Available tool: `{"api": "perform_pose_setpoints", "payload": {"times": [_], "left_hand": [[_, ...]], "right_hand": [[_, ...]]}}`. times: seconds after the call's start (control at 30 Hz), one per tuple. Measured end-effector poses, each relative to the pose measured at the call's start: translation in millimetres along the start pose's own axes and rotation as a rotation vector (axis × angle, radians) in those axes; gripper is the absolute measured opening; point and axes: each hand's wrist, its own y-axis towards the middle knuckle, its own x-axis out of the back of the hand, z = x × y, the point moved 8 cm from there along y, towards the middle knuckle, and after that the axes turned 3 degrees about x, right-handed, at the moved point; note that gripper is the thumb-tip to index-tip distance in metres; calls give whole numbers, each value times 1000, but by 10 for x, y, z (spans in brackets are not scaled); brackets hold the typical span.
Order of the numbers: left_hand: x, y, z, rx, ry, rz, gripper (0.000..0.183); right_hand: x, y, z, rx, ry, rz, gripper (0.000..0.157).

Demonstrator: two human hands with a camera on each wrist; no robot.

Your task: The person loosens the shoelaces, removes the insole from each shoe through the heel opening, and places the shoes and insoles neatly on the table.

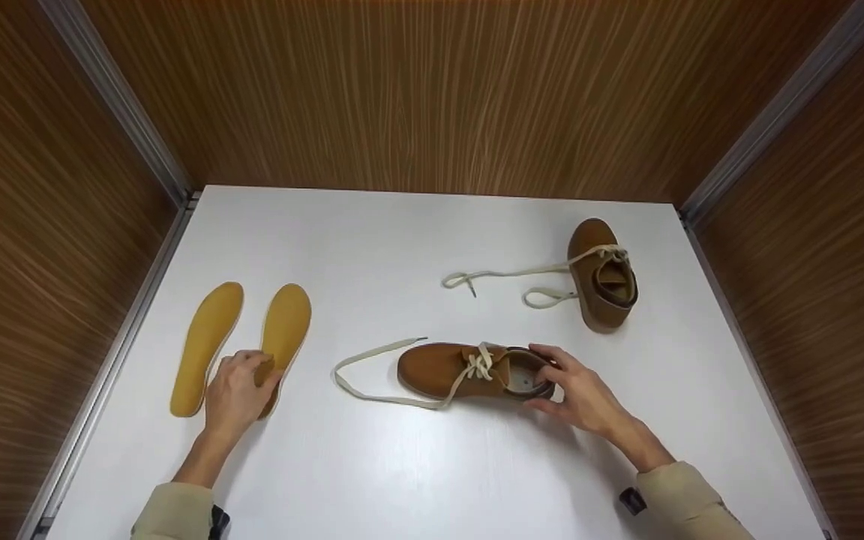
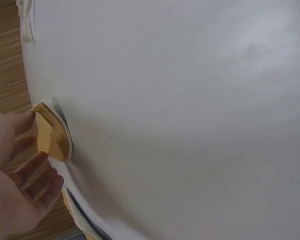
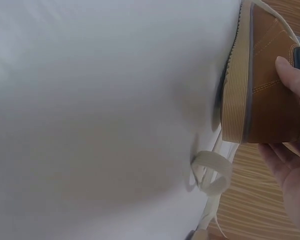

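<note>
My left hand (image 1: 233, 390) pinches the edges of a yellow insole (image 1: 289, 319) between thumb and fingertips. In the left wrist view, the gripped end of this insole rises a little off the white tabletop, its pale underside edge showing. A second yellow insole (image 1: 209, 334) lies just left of that hand. At centre right, my right hand (image 1: 586, 397) holds the heel collar of a brown leather shoe (image 1: 432, 364), with fingers reaching into its opening. The shoe points left, and its cream lace (image 1: 379, 397) loops out past the toe. Its ridged sole (image 3: 235, 100) shows in the right wrist view.
Another brown shoe (image 1: 589, 232) stands at the back right, its long cream laces (image 1: 503, 273) trailing left across the white table (image 1: 372, 247). Wood-grain panels (image 1: 432, 97) enclose the table at the back and both sides, with metal rails (image 1: 113, 90) at the corners.
</note>
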Motion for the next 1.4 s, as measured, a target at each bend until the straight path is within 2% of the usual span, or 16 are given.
{"api": "perform_pose_setpoints", "payload": {"times": [0.23, 0.47, 0.73, 1.2, 1.4], "left_hand": [[-44, -15, -53, -51, 19, 39, 32], [-75, -21, -38, -53, 43, 77, 29], [-109, -21, -46, -64, 86, 112, 35], [-144, -4, -40, -40, 80, 141, 36], [-132, -9, -56, -58, 95, 118, 37]], "right_hand": [[8, -2, 26, 22, -6, -36, 37], [18, -8, 55, 26, -12, -67, 39], [26, -18, 97, 52, -21, -108, 36], [65, -65, 98, 64, 31, -251, 36], [95, -77, 97, 66, 46, -293, 32]]}}
